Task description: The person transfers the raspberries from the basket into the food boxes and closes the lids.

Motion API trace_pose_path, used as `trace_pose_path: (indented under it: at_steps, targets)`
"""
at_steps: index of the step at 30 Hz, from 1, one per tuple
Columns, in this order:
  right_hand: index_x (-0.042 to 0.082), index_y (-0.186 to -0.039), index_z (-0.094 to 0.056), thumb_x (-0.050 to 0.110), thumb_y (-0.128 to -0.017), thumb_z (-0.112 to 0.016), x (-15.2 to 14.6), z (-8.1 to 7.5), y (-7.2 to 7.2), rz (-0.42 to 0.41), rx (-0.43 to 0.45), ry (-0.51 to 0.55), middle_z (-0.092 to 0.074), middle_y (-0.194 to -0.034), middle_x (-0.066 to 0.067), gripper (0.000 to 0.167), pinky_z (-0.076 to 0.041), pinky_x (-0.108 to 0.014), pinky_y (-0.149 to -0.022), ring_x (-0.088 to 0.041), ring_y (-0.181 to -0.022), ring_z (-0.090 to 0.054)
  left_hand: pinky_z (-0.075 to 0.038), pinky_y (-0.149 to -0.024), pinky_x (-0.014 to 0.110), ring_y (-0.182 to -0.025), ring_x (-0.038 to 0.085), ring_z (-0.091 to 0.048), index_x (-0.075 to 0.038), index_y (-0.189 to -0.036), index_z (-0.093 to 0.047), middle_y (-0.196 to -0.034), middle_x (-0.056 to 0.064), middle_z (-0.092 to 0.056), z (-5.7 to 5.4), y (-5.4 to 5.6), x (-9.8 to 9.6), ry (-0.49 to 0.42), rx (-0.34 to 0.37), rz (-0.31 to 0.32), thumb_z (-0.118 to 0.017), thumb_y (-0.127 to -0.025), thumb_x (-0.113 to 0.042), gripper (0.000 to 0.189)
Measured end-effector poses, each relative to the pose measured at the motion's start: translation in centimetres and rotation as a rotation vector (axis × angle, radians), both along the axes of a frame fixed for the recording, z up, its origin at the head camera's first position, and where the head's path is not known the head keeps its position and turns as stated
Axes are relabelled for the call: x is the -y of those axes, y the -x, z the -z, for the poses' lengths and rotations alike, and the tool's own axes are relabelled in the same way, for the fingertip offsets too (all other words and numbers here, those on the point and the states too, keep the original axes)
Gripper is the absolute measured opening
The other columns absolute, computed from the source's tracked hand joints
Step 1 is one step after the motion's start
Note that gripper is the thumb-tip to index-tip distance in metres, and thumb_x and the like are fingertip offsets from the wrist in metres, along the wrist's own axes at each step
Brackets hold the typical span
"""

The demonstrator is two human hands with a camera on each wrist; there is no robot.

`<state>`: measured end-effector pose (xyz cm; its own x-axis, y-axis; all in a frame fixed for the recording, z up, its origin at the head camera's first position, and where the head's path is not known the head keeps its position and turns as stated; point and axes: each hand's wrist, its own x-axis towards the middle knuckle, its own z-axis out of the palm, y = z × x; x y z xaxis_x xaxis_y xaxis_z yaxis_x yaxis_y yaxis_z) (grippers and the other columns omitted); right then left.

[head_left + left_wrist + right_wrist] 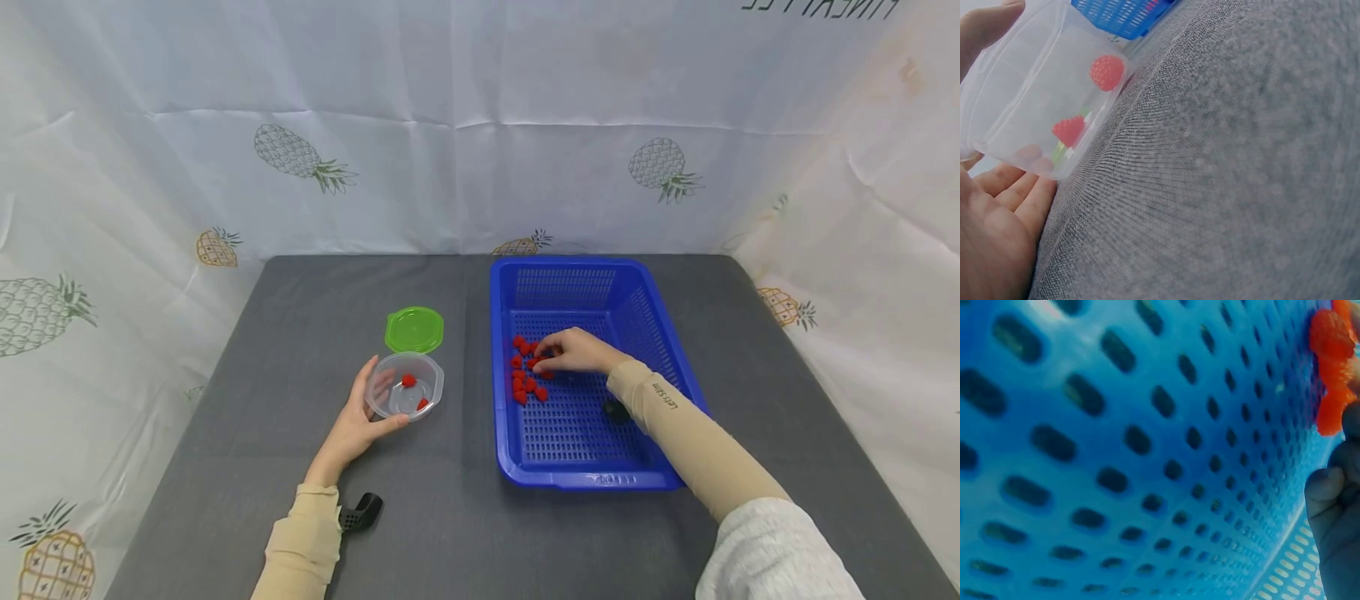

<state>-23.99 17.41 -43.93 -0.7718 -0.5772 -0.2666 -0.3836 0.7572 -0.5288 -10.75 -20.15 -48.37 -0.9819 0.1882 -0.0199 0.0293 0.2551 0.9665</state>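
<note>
My left hand (pixel 365 421) holds a clear plastic tub (pixel 380 398), thumb at the near rim and fingers round the left side. Two red raspberries (pixel 1107 72) lie inside it, apart from each other. The right hand (pixel 576 351) reaches into a blue plastic basket (pixel 600 482). Its thumb and forefinger close about a raspberry (pixel 532 364) at the basket's left side. More raspberries (pixel 519 385) lie loosely grouped round those fingertips. In the right wrist view, curled fingers (pixel 1325 484) show at the right edge beside several raspberries (pixel 1332 337).
A green lid (pixel 415 330) lies flat just behind the tub. The basket has raised, slotted walls and stands to the right on a grey cloth-covered table (pixel 480 533). White curtains (pixel 465 183) with pineapple prints hang behind and at both sides.
</note>
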Motion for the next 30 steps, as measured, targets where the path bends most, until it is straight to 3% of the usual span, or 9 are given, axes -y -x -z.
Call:
trace_pose_path:
  at_steps: [8, 19, 30]
  targets:
    - [0.015, -0.099, -0.068, 0.035, -0.082, -0.069, 0.30, 0.36, -0.15, -0.006, -0.067, 0.006, -0.056, -0.066, 0.005, 0.026, -0.039, -0.024, -0.060, -0.008, -0.059, -0.044, -0.023, -0.114, 0.042, -0.142, 0.032, -0.024, -0.022, -0.150, 0.000, -0.152, 0.015, -0.026, 0.01, 0.13, -0.08, -0.007, -0.002, 0.002, -0.075, -0.078, -0.015, 0.104]
    - [0.012, -0.101, -0.064, 0.020, -0.083, -0.067, 0.38, 0.68, -0.04, -0.044, -0.019, 0.068, -0.048, -0.065, 0.005, 0.020, -0.036, -0.022, -0.057, -0.008, -0.058, -0.042, -0.023, -0.113, 0.046, -0.142, 0.032, -0.024, -0.024, -0.150, -0.001, -0.152, 0.015, -0.026, -0.08, 0.29, -0.06, -0.001, 0.004, 0.006, -0.075, -0.078, -0.016, 0.104]
    - [0.011, -0.100, -0.060, 0.016, -0.082, -0.069, 0.48, 0.72, 0.04, -0.037, 0.011, 0.108, -0.045, -0.066, 0.004, 0.021, -0.036, -0.023, -0.057, -0.009, -0.059, -0.042, -0.023, -0.114, 0.043, -0.142, 0.031, -0.023, -0.023, -0.150, 0.000, -0.152, 0.015, -0.025, 0.15, 0.15, 0.12, -0.015, 0.008, 0.005, -0.075, -0.079, -0.014, 0.104]
